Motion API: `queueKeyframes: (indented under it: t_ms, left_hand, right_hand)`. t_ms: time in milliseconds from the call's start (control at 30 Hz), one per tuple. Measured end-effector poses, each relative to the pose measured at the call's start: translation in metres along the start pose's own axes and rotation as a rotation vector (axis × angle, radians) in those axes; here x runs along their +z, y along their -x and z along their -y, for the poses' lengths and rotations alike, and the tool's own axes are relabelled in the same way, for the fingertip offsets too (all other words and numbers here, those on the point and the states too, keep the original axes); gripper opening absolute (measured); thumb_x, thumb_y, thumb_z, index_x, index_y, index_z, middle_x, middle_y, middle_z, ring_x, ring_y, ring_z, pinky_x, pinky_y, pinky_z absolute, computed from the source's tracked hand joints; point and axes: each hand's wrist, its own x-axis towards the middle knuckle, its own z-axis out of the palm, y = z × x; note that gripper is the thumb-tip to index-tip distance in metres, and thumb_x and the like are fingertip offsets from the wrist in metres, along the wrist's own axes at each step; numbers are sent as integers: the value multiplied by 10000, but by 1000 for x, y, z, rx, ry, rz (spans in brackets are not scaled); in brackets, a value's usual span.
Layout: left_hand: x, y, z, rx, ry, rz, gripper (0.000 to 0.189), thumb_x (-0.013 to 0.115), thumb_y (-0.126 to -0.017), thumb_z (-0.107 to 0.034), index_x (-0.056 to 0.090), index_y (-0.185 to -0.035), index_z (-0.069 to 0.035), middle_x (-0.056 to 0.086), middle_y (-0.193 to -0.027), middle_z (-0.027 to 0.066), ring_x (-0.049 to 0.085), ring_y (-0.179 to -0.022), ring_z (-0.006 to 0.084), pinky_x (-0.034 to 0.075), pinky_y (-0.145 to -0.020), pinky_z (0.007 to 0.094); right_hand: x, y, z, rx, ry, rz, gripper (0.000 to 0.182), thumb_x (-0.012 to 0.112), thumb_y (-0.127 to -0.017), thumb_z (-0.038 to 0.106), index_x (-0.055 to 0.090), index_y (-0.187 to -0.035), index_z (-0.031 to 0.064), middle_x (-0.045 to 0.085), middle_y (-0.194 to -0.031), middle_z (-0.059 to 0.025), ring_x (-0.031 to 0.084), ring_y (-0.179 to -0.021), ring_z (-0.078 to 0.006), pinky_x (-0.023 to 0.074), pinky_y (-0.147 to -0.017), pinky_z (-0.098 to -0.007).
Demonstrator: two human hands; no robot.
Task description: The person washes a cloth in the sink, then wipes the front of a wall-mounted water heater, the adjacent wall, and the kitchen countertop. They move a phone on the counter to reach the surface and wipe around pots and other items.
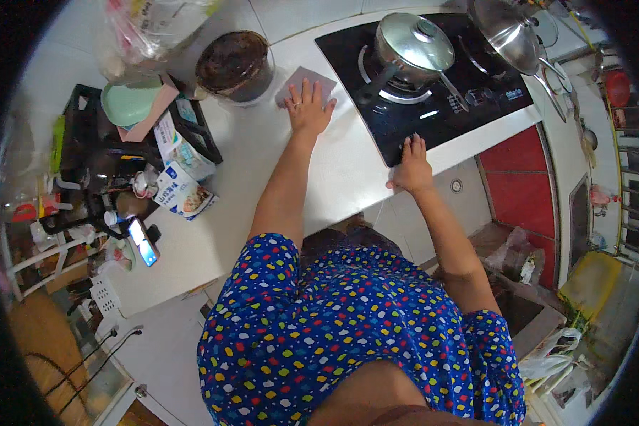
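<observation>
My left hand (308, 109) lies flat with fingers spread on a grey-brown cloth (326, 87), pressing it against the white countertop (341, 181). A ring is on one of its fingers. Just left of the cloth stands a clear round container (234, 66) with dark brown contents or coating. My right hand (414, 168) rests at the front left corner of the black glass gas cooktop (383, 125), its fingertips on the glass and its thumb by the counter edge. Nothing is visible in its grasp. A lidded steel saucepan (415, 45) sits on the left burner, its dark handle towards me.
A steel wok or lid (503, 37) stands over the right burner. To the left are a black crate (80, 122), a green dish (130, 101), printed food pouches (183, 191) and a lit phone (142, 242). A plastic bag (154, 32) is at the back left.
</observation>
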Motion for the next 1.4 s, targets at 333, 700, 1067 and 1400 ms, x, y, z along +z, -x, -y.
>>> queueKeyframes:
  t_ms: [333, 700, 1067, 1400]
  left_hand:
    - [-28, 165, -80, 272, 189, 49, 649, 530, -877, -516, 404, -1436, -212, 284, -1541, 65, 189, -1423, 365, 178, -1107, 594]
    - [-82, 277, -34, -377, 1023, 26, 381, 586, -896, -202, 578, -1274, -150, 603, -1144, 99, 602, -1002, 273, 485, -885, 382]
    - [-64, 275, -14, -168, -54, -89, 640, 596, -849, -398, 425, -1415, -154, 345, -1487, 130, 261, -1377, 403, 212, -1130, 538]
    - [-50, 180, -27, 317, 118, 207, 717, 580, -837, -443, 335, -1473, -220, 251, -1558, 49, 195, -1438, 317, 247, -1098, 546]
  right_hand:
    - [-15, -25, 10, -13, 327, 195, 1395, 915, -367, 476, 232, -1413, -144, 192, -1492, -332, 198, -1382, -488, 238, -1151, -440]
    - [-25, -28, -5, -50, 264, 196, 1420, 898, -406, 532, 169, -1436, -121, 181, -1498, -318, 195, -1393, -462, 298, -1128, -423]
    - [-21, -29, -19, -56, 240, 221, 1420, 897, -415, 523, 153, -1442, -116, 154, -1509, -316, 170, -1401, -461, 291, -1130, -433]
    - [-19, -28, -19, 2, 160, 229, 1423, 908, -396, 489, 160, -1437, -127, 120, -1519, -316, 119, -1415, -467, 226, -1160, -408]
